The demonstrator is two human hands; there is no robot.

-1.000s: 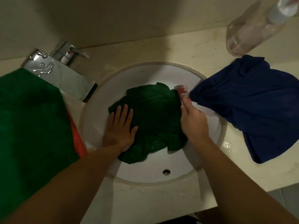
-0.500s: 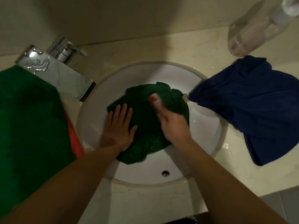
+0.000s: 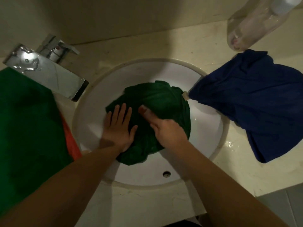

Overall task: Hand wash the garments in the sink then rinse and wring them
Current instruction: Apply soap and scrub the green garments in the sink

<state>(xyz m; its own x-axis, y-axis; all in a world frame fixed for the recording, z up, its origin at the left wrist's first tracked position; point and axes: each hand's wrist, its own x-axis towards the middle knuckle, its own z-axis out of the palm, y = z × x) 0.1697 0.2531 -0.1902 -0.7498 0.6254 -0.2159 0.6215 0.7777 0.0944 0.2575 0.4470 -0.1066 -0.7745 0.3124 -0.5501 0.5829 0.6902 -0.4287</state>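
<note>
A dark green garment lies bunched in the white round sink. My left hand presses flat on the garment's left part, fingers straight and spread. My right hand lies across the garment's middle with its fingers stretched toward the upper left; the fingertips are blurred. A dark blue garment lies on the counter to the right, and its corner hangs over the sink rim beside a small beige tag.
A chrome faucet juts in from the upper left. A large green cloth and an orange cloth lie on the counter to the left. At the upper right stands a clear plastic bottle. An overflow hole sits in the sink's near wall.
My right hand has swept from the sink's right edge leftward across the green garment toward my left hand. My left hand has stayed pressed on the garment.
</note>
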